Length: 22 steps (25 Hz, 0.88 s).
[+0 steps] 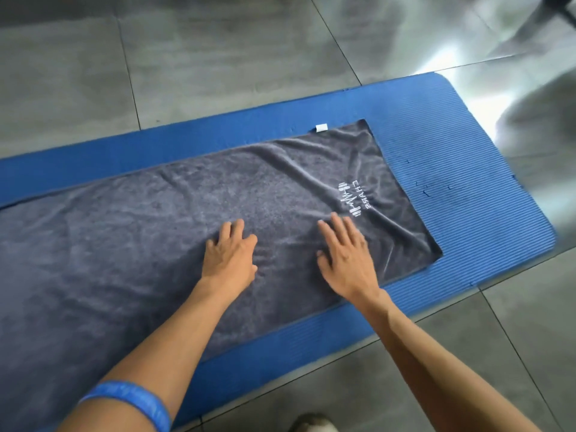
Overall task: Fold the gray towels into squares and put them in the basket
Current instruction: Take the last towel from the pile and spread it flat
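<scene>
On the gray tiled floor lies a long blue ribbed foam mat, running from the lower left toward the upper right. Spread flat along that mat is the gray terry towel, a long rectangle not yet folded; its long axis follows the mat's, so most of its length stretches away to the person's left and out of view, while its short end sits just to the right of the hands. Near that end the cloth carries white embroidered lettering, and a small white tag sticks out at the far edge. Both hands rest palm-down on the towel with fingers straight and spread, gripping nothing: the left hand nearer the middle of the cloth, the right hand nearer the short end and so better placed, I judge, to lift it for a first fold leftward. A blue wristband circles the left forearm. No basket shows.
</scene>
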Motion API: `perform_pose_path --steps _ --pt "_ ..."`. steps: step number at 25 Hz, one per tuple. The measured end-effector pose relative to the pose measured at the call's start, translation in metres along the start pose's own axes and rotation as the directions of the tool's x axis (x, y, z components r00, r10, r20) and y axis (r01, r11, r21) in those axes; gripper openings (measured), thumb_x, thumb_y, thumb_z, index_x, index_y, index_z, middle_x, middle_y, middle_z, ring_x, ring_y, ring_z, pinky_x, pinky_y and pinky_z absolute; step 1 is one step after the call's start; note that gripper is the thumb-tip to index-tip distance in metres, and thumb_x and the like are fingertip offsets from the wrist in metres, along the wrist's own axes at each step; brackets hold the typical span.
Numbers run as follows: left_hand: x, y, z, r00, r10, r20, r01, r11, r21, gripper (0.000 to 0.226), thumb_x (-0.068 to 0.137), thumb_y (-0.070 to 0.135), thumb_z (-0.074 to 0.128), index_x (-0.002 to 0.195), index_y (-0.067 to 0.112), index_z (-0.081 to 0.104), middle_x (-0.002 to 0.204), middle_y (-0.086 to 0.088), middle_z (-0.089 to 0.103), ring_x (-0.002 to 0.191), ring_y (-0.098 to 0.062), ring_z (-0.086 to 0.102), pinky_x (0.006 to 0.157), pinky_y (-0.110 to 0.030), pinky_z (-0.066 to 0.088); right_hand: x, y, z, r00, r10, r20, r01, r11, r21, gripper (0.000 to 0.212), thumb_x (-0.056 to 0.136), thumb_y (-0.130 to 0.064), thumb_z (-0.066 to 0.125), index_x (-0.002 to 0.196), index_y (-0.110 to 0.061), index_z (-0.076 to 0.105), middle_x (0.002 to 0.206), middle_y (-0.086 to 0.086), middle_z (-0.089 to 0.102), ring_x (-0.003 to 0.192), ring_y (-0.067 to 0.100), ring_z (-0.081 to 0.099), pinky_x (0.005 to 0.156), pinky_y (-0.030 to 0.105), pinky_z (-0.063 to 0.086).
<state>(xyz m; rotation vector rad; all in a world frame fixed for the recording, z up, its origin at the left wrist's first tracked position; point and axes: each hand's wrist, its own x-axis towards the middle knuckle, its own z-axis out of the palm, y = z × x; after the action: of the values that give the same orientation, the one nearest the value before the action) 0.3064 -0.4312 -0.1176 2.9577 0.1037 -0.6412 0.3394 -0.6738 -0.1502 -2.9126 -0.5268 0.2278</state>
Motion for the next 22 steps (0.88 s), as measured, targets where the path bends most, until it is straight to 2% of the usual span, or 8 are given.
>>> perform_pose_path --steps 2,5,7,10,13,18,20,22 --pt "0.010 -0.001 -0.003 0.999 0.036 0.015 -0.035 0.998 -0.055 0.044 0.085 0.035 0.071 0.118 0.019 0.048 0.143 0.000 0.032 0.134 -0.025 0.033 0.101 -0.040 0.041 0.004 0.006 0.005 0.998 0.023 0.051 -0.022 0.999 -0.034 0.059 0.092 -0.046 0.036 0.148 -0.025 0.042 0.158 0.004 0.035 0.145 0.031 0.031 0.114 0.048 0.026" --pt "0.027 0.000 -0.012 1.000 0.016 0.000 -0.016 0.991 -0.130 0.070 0.088 0.039 0.068 0.144 0.023 0.030 0.137 -0.001 0.041 0.124 -0.026 0.044 0.095 -0.039 0.046 0.030 0.024 -0.009 0.935 0.347 -0.066 -0.349 0.937 -0.019 0.058 0.085 -0.040 0.034 0.134 -0.017 0.053 0.142 0.008 0.051 0.127 0.036 0.046 0.103 0.050 0.036" --pt "0.042 0.006 -0.022 0.999 0.007 0.053 -0.003 0.998 -0.066 0.084 0.084 0.043 0.072 0.149 0.028 0.021 0.137 -0.003 0.035 0.123 -0.028 0.039 0.091 -0.041 0.046 0.052 0.019 -0.012 0.968 0.222 -0.121 -0.229 0.973 -0.044 0.054 0.086 -0.034 0.039 0.135 -0.013 0.051 0.140 0.010 0.050 0.124 0.036 0.047 0.101 0.048 0.039" --pt "0.061 0.009 -0.029 0.993 -0.007 0.121 0.006 1.000 0.013 0.092 0.070 0.045 0.082 0.142 0.031 0.026 0.152 -0.009 0.011 0.138 -0.034 0.018 0.100 -0.053 0.040 0.079 0.008 -0.004 0.992 0.124 -0.037 -0.121 0.989 0.080 0.058 0.098 -0.035 0.042 0.153 -0.021 0.030 0.161 0.004 0.027 0.147 0.030 0.023 0.117 0.048 0.024" --pt "0.071 0.005 -0.029 0.964 -0.005 0.267 0.008 1.000 -0.012 0.118 0.072 0.044 0.082 0.151 0.040 -0.006 0.159 -0.005 -0.025 0.146 -0.042 -0.014 0.112 -0.063 0.025 0.093 0.025 0.006 0.993 0.096 0.063 -0.096 0.995 -0.001 0.058 0.102 -0.049 0.023 0.157 -0.031 0.015 0.166 -0.004 0.007 0.153 0.025 0.002 0.122 0.044 0.003" --pt "0.084 0.009 -0.038 0.940 0.001 0.341 -0.011 1.000 0.025 0.131 0.069 0.043 0.084 0.148 0.044 -0.020 0.154 -0.008 -0.037 0.142 -0.050 -0.021 0.108 -0.069 0.026 0.149 0.057 -0.019 0.859 0.508 0.054 -0.511 0.858 0.053 0.061 0.104 -0.045 0.021 0.159 -0.023 0.006 0.166 0.004 -0.003 0.152 0.029 -0.005 0.122 0.051 -0.003" --pt "0.090 0.011 -0.040 0.937 0.007 0.349 -0.020 0.999 0.032 0.135 0.067 0.044 0.086 0.147 0.045 -0.023 0.153 -0.008 -0.040 0.140 -0.053 -0.021 0.106 -0.070 0.027 0.152 0.027 -0.012 0.972 0.230 -0.052 -0.227 0.972 0.051 0.060 0.103 -0.045 0.024 0.158 -0.022 0.014 0.166 0.004 0.005 0.153 0.029 0.000 0.123 0.048 0.000" --pt "0.092 0.011 -0.038 0.937 0.013 0.349 -0.026 0.999 0.034 0.136 0.066 0.044 0.086 0.147 0.044 -0.024 0.151 -0.008 -0.041 0.140 -0.054 -0.021 0.106 -0.071 0.027 0.147 0.009 -0.002 0.996 -0.080 0.037 0.081 0.996 -0.022 0.060 0.102 -0.052 0.022 0.157 -0.028 0.020 0.165 0.000 0.012 0.153 0.027 0.006 0.123 0.048 0.006"
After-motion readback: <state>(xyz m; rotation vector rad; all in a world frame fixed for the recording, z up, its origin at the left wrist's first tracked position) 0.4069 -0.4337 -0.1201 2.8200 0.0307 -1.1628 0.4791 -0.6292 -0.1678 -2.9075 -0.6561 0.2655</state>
